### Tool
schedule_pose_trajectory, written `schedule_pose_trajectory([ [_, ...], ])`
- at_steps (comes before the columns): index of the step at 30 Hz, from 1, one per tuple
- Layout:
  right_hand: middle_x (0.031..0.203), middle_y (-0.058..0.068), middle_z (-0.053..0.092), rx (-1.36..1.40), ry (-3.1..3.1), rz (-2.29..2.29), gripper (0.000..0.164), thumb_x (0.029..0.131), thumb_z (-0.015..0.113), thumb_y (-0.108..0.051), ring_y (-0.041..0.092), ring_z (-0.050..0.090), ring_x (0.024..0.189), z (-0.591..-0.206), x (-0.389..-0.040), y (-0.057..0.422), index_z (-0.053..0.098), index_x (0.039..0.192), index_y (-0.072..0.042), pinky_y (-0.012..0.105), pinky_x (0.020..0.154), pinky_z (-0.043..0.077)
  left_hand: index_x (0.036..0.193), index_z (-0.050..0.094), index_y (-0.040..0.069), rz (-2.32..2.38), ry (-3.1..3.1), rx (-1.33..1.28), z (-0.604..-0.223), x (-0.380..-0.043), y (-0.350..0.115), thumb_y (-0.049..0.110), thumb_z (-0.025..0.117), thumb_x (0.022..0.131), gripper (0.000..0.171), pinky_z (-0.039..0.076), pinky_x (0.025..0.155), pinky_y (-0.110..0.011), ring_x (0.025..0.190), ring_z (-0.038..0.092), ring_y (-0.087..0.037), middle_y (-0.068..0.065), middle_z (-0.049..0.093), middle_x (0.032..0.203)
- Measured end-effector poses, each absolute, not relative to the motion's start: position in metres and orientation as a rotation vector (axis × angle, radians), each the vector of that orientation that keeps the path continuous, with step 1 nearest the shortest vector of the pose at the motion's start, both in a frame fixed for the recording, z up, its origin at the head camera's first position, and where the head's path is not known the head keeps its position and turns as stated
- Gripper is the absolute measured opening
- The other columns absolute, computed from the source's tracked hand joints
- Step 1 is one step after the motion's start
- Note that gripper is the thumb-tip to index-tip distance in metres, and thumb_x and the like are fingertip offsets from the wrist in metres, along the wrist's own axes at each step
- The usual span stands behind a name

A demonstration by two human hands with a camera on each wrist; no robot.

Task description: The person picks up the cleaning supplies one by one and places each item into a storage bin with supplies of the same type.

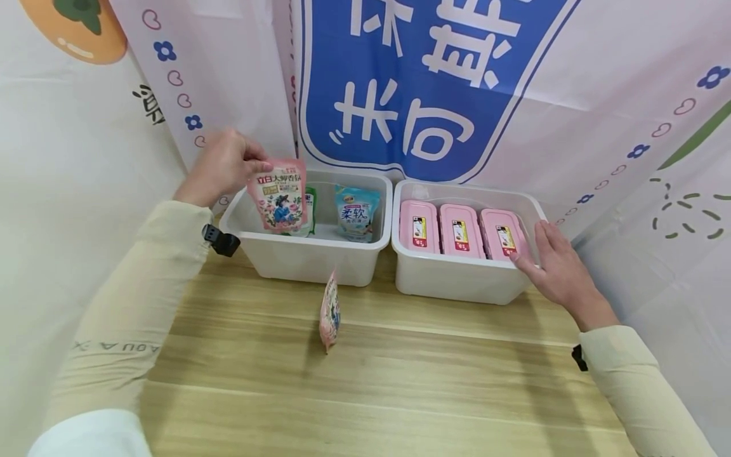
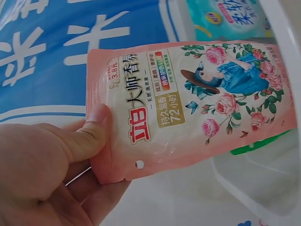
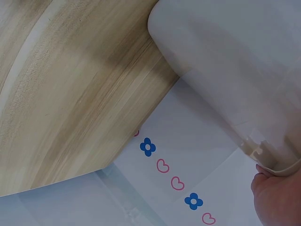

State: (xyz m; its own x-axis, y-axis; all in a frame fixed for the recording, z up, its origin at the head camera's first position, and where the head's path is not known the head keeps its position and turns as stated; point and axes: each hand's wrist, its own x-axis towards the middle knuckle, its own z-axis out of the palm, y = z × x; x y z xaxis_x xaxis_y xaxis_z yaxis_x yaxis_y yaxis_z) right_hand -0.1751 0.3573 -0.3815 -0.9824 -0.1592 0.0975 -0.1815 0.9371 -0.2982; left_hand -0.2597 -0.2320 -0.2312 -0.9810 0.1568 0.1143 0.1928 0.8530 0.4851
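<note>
My left hand (image 1: 227, 162) pinches the top edge of a pink laundry detergent pouch (image 1: 281, 198), thumb on its printed front. The pouch hangs upright over the left part of a white bin (image 1: 311, 259). Inside that bin stand a teal detergent pouch (image 1: 356, 214) and a green-and-white pouch (image 1: 311, 209), partly hidden behind the pink one. Another pink pouch (image 1: 330, 314) stands edge-on on the table before the bin. My right hand (image 1: 562, 270) rests on the right front corner of a second white bin (image 1: 457, 279), fingers extended along its rim.
Three pink lidded boxes (image 1: 419, 225) stand side by side in the right bin. Both bins sit close together at the back of the wooden table (image 1: 400, 393). A printed cloth (image 1: 371, 82) hangs right behind them, with white cloth at both sides.
</note>
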Motion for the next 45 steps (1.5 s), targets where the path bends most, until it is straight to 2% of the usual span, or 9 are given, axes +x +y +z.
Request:
schedule_pose_trajectory([
  [6,0.175,0.031,0.003,0.254,-3.015,0.491,0.095,0.108,0.045,-0.056,0.052,0.004,0.163,-0.379,-0.175,0.357,0.002,0.167,0.004,0.074,0.127,0.014,0.118,0.077,-0.001,-0.803,-2.948,-0.283,-0.246,-0.265,-0.229,0.014,0.07,0.103,0.023,0.054,0.069,-0.03,0.095,0.066,-0.031,-0.025,0.075,0.116],
  [15,0.174,0.033,0.005,0.274,-3.002,0.483,0.093,0.108,0.046,-0.053,0.053,0.004,0.162,-0.379,-0.174,0.356,0.004,0.166,0.007,0.073,0.128,0.014,0.111,0.08,-0.001,-0.757,-2.912,-0.348,-0.264,-0.27,-0.227,0.013,0.073,0.1,0.019,0.05,0.062,-0.027,0.087,0.063,-0.029,-0.024,0.077,0.108],
  [26,0.174,0.033,0.008,0.266,-2.998,0.474,0.093,0.107,0.047,-0.054,0.054,0.008,0.161,-0.379,-0.175,0.356,0.006,0.166,0.007,0.074,0.127,0.016,0.112,0.079,-0.002,-0.798,-2.921,-0.359,-0.282,-0.27,-0.231,0.011,0.071,0.101,0.018,0.052,0.071,-0.035,0.091,0.063,-0.031,-0.023,0.075,0.111],
  [33,0.174,0.033,0.008,0.262,-3.0,0.472,0.093,0.107,0.047,-0.054,0.054,0.007,0.162,-0.38,-0.176,0.356,0.006,0.166,0.006,0.075,0.126,0.016,0.112,0.079,-0.002,-0.808,-2.926,-0.366,-0.296,-0.273,-0.235,0.011,0.072,0.1,0.018,0.045,0.08,-0.041,0.101,0.053,-0.033,-0.022,0.066,0.111],
  [42,0.174,0.032,0.006,0.26,-3.004,0.487,0.093,0.107,0.047,-0.053,0.053,0.005,0.162,-0.381,-0.175,0.357,0.006,0.166,0.006,0.075,0.127,0.015,0.111,0.079,-0.001,-0.885,-2.96,-0.309,-0.308,-0.274,-0.236,0.013,0.07,0.102,0.019,0.051,0.085,-0.043,0.094,0.065,-0.033,-0.023,0.076,0.107],
  [45,0.175,0.032,0.006,0.259,-3.005,0.492,0.093,0.107,0.047,-0.053,0.053,0.005,0.162,-0.381,-0.175,0.356,0.006,0.166,0.006,0.075,0.126,0.015,0.112,0.078,-0.001,-0.883,-2.964,-0.306,-0.311,-0.275,-0.236,0.012,0.07,0.102,0.019,0.051,0.085,-0.044,0.094,0.065,-0.033,-0.023,0.076,0.107],
])
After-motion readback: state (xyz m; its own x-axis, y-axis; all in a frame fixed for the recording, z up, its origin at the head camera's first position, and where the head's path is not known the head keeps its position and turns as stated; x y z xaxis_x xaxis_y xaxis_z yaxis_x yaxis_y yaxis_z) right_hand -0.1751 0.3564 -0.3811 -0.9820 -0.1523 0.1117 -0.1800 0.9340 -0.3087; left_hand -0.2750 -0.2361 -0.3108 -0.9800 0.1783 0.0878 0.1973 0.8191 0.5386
